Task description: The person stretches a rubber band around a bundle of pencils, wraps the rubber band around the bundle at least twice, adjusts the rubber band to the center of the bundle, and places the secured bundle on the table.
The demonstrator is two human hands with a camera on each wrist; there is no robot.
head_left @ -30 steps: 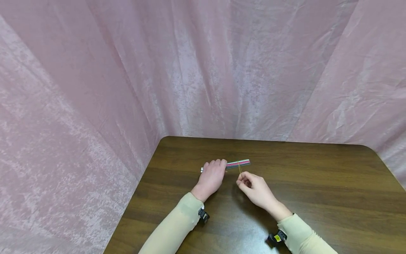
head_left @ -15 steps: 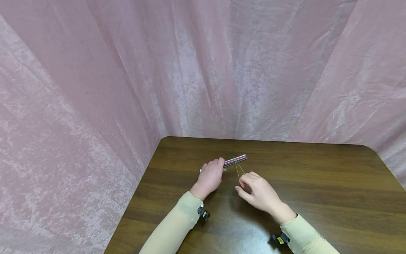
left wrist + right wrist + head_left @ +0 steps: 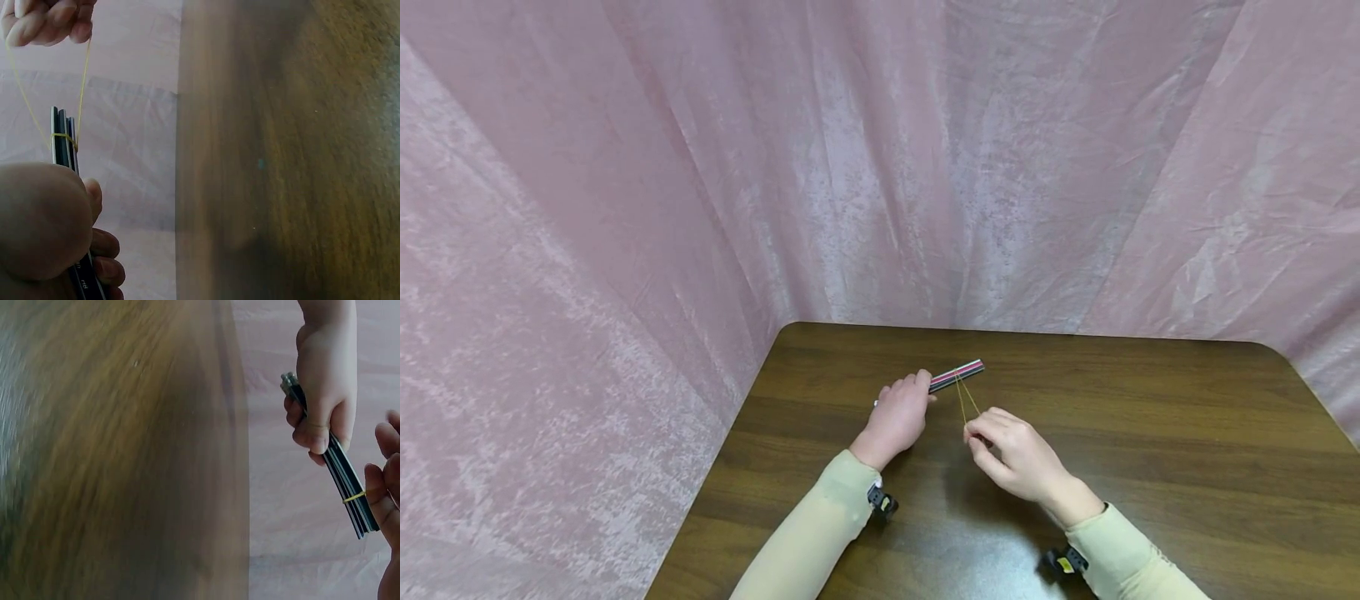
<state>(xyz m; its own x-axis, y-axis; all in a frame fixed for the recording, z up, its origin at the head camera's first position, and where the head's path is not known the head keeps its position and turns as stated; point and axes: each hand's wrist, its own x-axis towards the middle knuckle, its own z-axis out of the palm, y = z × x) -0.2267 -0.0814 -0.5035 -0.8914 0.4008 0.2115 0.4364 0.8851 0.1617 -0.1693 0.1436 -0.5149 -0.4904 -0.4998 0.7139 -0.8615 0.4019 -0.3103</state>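
My left hand (image 3: 901, 412) grips a bundle of slim pencils (image 3: 942, 381) in dark, white and pink, held above the table. Blunt ends stick out to the right of that hand; knobby pale ends (image 3: 289, 381) show on its other side in the right wrist view. A thin yellow rubber band (image 3: 83, 81) loops round the bundle near the blunt ends. My right hand (image 3: 1018, 454), lower and to the right, holds the band with curled fingers and draws it out into two taut strands. In the right wrist view the band (image 3: 354, 497) crosses the pencils.
A brown wood-grain table (image 3: 1150, 433) with rounded far corners lies under both hands. Pink velvety curtains (image 3: 880, 167) hang behind its far edge and down the left side. Small black cameras (image 3: 882, 502) are strapped to both sleeves.
The pencils' blunt ends have tilted up and away. My right hand has drawn slightly back to the right, stretching the band from a narrow loop into a wider, longer one.
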